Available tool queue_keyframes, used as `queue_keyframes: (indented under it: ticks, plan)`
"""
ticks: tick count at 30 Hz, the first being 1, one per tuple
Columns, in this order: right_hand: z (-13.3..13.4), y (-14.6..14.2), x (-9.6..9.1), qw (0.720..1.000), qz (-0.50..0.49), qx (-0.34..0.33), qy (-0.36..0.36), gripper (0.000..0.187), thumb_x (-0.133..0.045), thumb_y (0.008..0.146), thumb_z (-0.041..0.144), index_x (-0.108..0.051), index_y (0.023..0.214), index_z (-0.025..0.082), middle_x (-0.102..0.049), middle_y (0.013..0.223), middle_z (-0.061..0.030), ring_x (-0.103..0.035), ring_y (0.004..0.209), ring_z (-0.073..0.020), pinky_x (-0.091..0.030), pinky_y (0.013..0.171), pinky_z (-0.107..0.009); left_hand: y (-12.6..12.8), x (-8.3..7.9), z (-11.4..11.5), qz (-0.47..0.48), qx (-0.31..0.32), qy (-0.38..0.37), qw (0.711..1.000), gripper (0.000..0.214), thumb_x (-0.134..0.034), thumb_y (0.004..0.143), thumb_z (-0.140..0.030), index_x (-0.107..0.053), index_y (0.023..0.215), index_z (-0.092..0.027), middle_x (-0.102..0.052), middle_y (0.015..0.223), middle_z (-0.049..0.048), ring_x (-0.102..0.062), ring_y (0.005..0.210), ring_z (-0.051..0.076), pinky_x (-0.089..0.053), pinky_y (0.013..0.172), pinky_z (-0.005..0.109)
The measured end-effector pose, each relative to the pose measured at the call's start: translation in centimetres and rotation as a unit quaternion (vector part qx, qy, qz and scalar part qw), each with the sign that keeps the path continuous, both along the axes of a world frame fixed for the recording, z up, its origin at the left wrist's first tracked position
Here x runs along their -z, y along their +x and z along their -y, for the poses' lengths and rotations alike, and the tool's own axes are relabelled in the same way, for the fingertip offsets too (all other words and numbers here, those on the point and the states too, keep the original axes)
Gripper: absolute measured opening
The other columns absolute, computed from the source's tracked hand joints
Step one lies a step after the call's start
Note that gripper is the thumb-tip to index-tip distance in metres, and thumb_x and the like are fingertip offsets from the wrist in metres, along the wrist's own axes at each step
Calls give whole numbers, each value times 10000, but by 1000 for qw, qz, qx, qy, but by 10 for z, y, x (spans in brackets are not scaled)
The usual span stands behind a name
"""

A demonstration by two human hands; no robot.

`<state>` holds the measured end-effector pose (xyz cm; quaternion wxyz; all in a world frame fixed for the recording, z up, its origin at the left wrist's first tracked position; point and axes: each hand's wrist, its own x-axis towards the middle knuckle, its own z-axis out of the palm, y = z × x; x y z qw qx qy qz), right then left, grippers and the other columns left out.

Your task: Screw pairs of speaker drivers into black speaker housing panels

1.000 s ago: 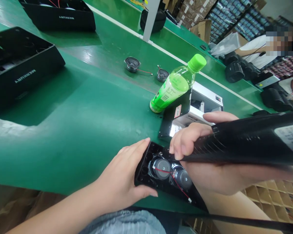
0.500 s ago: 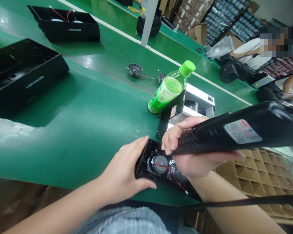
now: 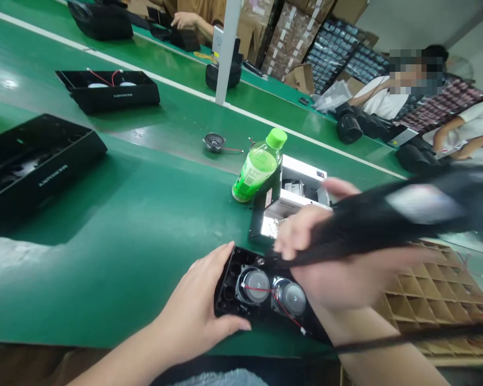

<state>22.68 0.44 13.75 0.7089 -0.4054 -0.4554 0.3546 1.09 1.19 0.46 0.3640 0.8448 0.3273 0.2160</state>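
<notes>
A black speaker housing (image 3: 230, 295) lies open at the near edge of the green bench, with two round drivers (image 3: 253, 285) and a red wire inside. My left hand (image 3: 197, 305) grips its left end, thumb underneath and fingers over the top edge. My right hand (image 3: 326, 268) is wrapped round a long black electric screwdriver (image 3: 386, 214), which is smeared by motion. Its tip points down at the top of the housing. The tool's cord (image 3: 418, 338) runs off to the right.
A green bottle (image 3: 257, 166) stands beside a white box (image 3: 301, 190) just behind the housing. Loose drivers (image 3: 214, 142) and more black housings (image 3: 36, 166) (image 3: 112, 91) lie on the bench. A cardboard divider tray (image 3: 434, 300) sits to the right. Other people work across the belt.
The view has tilted up and pulled back, showing more of the far bench. The screwdriver has swung and blurred. My left hand has kept its grip on the housing.
</notes>
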Motion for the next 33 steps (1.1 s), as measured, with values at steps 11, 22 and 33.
queue_keyframes:
  ticks: [11, 22, 33]
  plan:
    - [-34, 40, -18, 975, 82, 204, 41, 767, -535, 793, 1004, -652, 930, 258, -552, 445, 58, -451, 301, -187, -369, 286, -326, -1, 6, 1, -12, -26, -16, 999, 1252, -918, 816, -624, -113, 1750, -411, -457, 1748, 124, -523, 1536, 459, -513, 1199, 716]
    - [-9, 47, -6, 987, 69, 141, 23, 775, -472, 907, 939, -714, 1140, 241, -607, 500, 35, -485, 313, -194, -400, 286, -314, 0, 1, 3, -23, -20, -18, 999, 1291, -948, 783, -631, -112, 1739, -396, -465, 1734, 152, -521, 1536, 464, -534, 1182, 699]
    - [-19, 43, -32, 967, 117, 205, 97, 559, -501, 983, 779, -715, 1021, 264, -626, 546, 47, -504, 388, -208, -452, 348, -375, 0, -1, 2, -17, -14, -22, 1000, 1302, -970, 777, -574, -95, 1729, -425, -462, 1736, 148, -512, 1547, 458, -512, 1200, 712]
